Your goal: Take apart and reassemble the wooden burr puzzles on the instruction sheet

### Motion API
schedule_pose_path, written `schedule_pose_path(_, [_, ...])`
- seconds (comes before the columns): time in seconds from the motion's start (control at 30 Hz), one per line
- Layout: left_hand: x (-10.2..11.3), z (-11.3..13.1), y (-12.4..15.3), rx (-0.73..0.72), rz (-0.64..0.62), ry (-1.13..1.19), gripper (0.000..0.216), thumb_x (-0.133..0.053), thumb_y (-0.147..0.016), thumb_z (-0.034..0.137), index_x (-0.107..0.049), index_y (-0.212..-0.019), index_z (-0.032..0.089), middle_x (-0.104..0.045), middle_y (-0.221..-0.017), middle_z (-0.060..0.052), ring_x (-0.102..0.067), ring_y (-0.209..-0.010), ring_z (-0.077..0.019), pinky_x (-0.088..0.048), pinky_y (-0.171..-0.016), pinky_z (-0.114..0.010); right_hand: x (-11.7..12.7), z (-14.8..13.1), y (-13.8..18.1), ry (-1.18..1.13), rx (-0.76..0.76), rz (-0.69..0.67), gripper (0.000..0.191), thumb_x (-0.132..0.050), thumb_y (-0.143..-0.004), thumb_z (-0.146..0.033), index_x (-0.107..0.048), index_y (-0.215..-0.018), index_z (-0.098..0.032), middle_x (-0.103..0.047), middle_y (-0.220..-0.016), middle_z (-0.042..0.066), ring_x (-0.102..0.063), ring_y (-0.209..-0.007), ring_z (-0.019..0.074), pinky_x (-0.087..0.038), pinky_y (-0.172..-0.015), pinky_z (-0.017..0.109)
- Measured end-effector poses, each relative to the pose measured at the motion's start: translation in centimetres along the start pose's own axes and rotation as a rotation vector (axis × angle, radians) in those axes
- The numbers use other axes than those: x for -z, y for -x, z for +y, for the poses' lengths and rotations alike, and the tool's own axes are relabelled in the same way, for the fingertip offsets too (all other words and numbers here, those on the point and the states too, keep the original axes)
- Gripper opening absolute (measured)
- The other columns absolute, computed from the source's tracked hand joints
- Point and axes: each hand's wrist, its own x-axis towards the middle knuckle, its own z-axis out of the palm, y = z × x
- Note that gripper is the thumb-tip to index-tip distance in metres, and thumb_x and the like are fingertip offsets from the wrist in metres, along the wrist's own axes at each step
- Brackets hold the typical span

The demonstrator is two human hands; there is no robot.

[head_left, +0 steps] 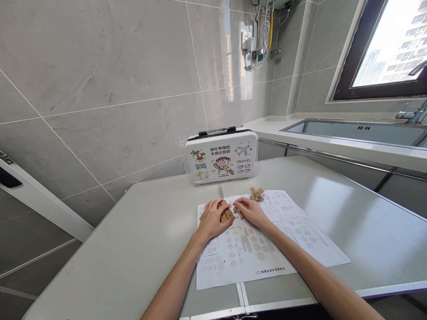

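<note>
My left hand [211,218] is closed around a small block of wooden puzzle pieces [227,214], resting on a printed paper sheet [276,262]. Part of the block is hidden under the fingers. Just to its right, my right hand [251,212] has its fingers curled together, the fingertips close to the block. Whatever those fingers may hold is too small or hidden to make out. Beyond the right hand, a cross-shaped wooden burr puzzle [256,194] sits at the far edge of the sheet. Small line drawings of puzzle shapes cover the paper.
A white cartoon-printed case [223,160] stands upright at the back of the light folding table [156,222], near the grey tiled wall [133,58]. To the right are a counter with a sink [353,129], a faucet [413,114] and a window [387,49].
</note>
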Motion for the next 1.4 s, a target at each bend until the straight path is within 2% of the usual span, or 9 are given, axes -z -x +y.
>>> schedule_pose_path(0.17, [0.1, 0.3, 0.0, 0.016, 0.018, 0.015, 0.040, -0.072, -0.085, 0.039, -0.068, -0.125, 0.035, -0.058, -0.138, -0.007, -0.053, -0.128, -0.0325, -0.046, -0.108, -0.053, 1.3, -0.8, -0.7, -0.556, -0.210, 0.081, 0.039, -0.074, -0.079, -0.057, -0.066, -0.088, -0.020, -0.069, -0.083, 0.004, -0.044, -0.048, 0.0090, -0.027, -0.038, 0.024])
schedule_pose_path(0.27, [0.2, 0.4, -0.1, 0.021, 0.024, 0.021, 0.036, -0.072, -0.086, 0.040, -0.068, -0.121, 0.033, -0.060, -0.134, -0.007, -0.054, -0.128, -0.0312, -0.043, -0.111, -0.053, 2.4, -1.2, -0.9, -0.821, -0.202, 0.130, 0.037, -0.069, -0.083, -0.058, -0.061, -0.087, -0.022, -0.061, -0.074, 0.001, -0.036, -0.045, 0.0088, -0.028, -0.035, 0.024])
schedule_pose_path(0.37, [0.1, 0.3, -0.2, 0.018, 0.027, 0.022, 0.033, -0.072, -0.087, 0.047, -0.069, -0.115, 0.031, -0.062, -0.129, -0.006, -0.054, -0.127, -0.0304, -0.041, -0.113, -0.053, 3.2, -1.3, -0.8, -0.966, -0.167, 0.173, 0.039, -0.061, -0.088, -0.061, -0.060, -0.085, -0.022, -0.057, -0.071, 0.001, -0.032, -0.044, 0.0094, -0.031, -0.035, 0.025])
schedule_pose_path(0.5, [-0.1, -0.1, -0.2, 0.040, 0.033, 0.012, 0.037, -0.072, -0.087, 0.053, -0.069, -0.116, 0.030, -0.062, -0.128, -0.006, -0.054, -0.125, -0.0297, -0.041, -0.113, -0.052, 3.7, -0.9, -0.8, -1.060, -0.172, 0.203, 0.039, -0.052, -0.093, -0.060, -0.059, -0.084, -0.022, -0.053, -0.069, 0.001, -0.031, -0.045, 0.0101, -0.032, -0.034, 0.024])
schedule_pose_path(0.67, [-0.3, -0.2, -0.2, 0.043, 0.027, -0.004, 0.038, -0.071, -0.088, 0.054, -0.069, -0.117, 0.029, -0.062, -0.130, -0.006, -0.054, -0.125, -0.0293, -0.041, -0.113, -0.051, 3.6, -0.4, -1.0, -1.150, -0.272, 0.192, 0.033, -0.049, -0.098, -0.050, -0.056, -0.083, -0.021, -0.050, -0.067, 0.000, -0.031, -0.043, 0.0088, -0.030, -0.031, 0.020])
schedule_pose_path(0.83, [-0.1, 0.0, -0.2, 0.041, 0.027, -0.014, 0.037, -0.071, -0.089, 0.053, -0.069, -0.117, 0.028, -0.062, -0.130, -0.006, -0.055, -0.124, -0.0284, -0.041, -0.113, -0.050, 3.4, -0.3, -1.1, -1.288, -0.388, 0.161, 0.026, -0.044, -0.105, -0.039, -0.054, -0.090, -0.021, -0.052, -0.068, -0.001, -0.035, -0.041, 0.0061, -0.030, -0.029, 0.014])
schedule_pose_path(1.03, [-0.1, 0.0, -0.2, 0.035, 0.034, -0.014, 0.036, -0.071, -0.089, 0.052, -0.069, -0.116, 0.028, -0.063, -0.128, -0.005, -0.055, -0.123, -0.0279, -0.042, -0.112, -0.049, 3.5, 0.0, -1.4, -1.364, -0.533, 0.118, 0.023, -0.038, -0.109, -0.036, -0.053, -0.101, -0.021, -0.050, -0.067, -0.002, -0.038, -0.039, 0.0067, -0.030, -0.025, 0.014])
schedule_pose_path(1.23, [-0.1, 0.0, -0.2, 0.045, 0.022, -0.007, 0.037, -0.070, -0.089, 0.053, -0.069, -0.117, 0.028, -0.062, -0.129, -0.005, -0.054, -0.124, -0.0281, -0.042, -0.112, -0.050, 3.6, 0.7, -1.7, -1.350, -0.475, 0.104, 0.013, -0.049, -0.105, -0.027, -0.050, -0.093, -0.022, -0.048, -0.064, -0.004, -0.038, -0.038, 0.0056, -0.033, -0.027, 0.013])
schedule_pose_path(1.4, [0.0, 0.1, -0.2, 0.038, 0.027, -0.002, 0.037, -0.070, -0.089, 0.053, -0.070, -0.116, 0.028, -0.062, -0.128, -0.006, -0.055, -0.123, -0.0285, -0.042, -0.112, -0.050, 3.6, 1.2, -1.9, -1.282, -0.402, 0.082, 0.028, -0.064, -0.096, -0.024, -0.042, -0.080, -0.023, -0.042, -0.061, -0.007, -0.032, -0.037, 0.0037, -0.030, -0.027, 0.011])
